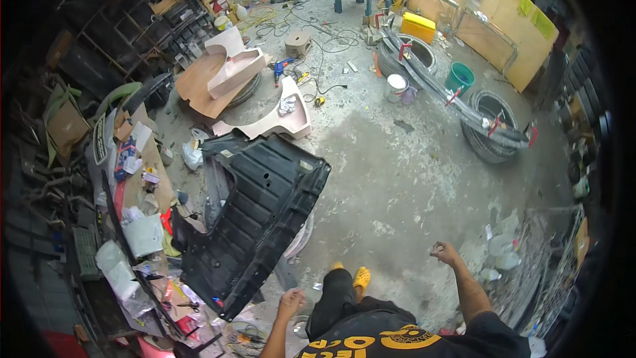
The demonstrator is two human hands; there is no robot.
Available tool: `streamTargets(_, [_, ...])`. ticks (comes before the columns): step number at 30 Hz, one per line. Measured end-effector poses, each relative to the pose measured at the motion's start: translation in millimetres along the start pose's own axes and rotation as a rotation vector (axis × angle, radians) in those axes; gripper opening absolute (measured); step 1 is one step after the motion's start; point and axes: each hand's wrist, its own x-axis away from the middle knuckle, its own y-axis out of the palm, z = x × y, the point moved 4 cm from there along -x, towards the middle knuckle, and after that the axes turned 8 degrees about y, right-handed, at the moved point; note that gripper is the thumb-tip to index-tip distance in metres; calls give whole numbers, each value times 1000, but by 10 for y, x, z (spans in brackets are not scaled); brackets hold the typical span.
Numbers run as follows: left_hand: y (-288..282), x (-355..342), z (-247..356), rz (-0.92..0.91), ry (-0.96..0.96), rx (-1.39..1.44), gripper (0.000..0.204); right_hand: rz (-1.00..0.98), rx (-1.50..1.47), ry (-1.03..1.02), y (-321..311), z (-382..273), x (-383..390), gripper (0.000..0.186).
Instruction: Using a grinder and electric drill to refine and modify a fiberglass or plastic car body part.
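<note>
My left hand (291,303) hangs low beside my leg, its fingers loosely bent and apart, with nothing seen in it. Closest to it is a large black ribbed plastic panel (265,182), like a car's underbody cover, propped at a slant on my left. Out to the right, my right hand (447,253) is held over the bare concrete, touching nothing around it. Its fingers curl in to a pinch; anything between them is too small to make out. Beyond the black panel lies a pale pink moulded panel (281,114).
A long grey bumper-like part (434,85) with red clamps rests across tyres (493,119), near a green bucket (460,76) and a white pail (396,87). Cables and a blue power drill (283,68) lie on the floor. Cluttered boards line the left; plastic jugs (507,255) stand right.
</note>
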Motion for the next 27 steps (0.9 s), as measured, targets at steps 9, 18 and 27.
streamTargets(9, [643, -2093, 1104, -20, 83, -150, 11, -69, 33, 113, -990, -1138, -960, 31])
streamTargets(18, [704, -6152, 4138, 39, 465, -491, 24, -158, -44, 317, -1744, -2946, -1767, 35])
streamTargets(27, [1191, -8625, 4604, 142, 127, -409, 27, -250, -187, 158, -4082, -4259, -4505, 28])
